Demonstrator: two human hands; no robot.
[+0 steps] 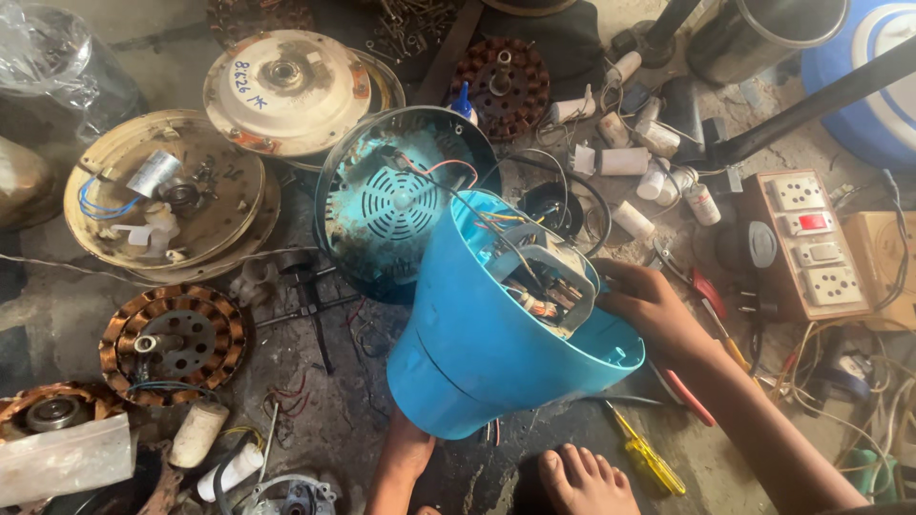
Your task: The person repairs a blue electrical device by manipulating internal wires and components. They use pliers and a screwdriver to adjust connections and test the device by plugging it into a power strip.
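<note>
Hands bracket the blue plastic housing (487,353), which lies tilted on the floor with its open end facing up toward me. My right hand (649,305) grips the rim at the open end, fingers curled over the edge just beside the motor (544,281) inside (copper windings and loose wires show). My left hand (405,458) presses against the housing's lower side, mostly hidden beneath it, so I cannot tell its grip. A yellow screwdriver (649,461) lies just below my right forearm; a switchboard (811,243) sits beyond that hand.
</note>
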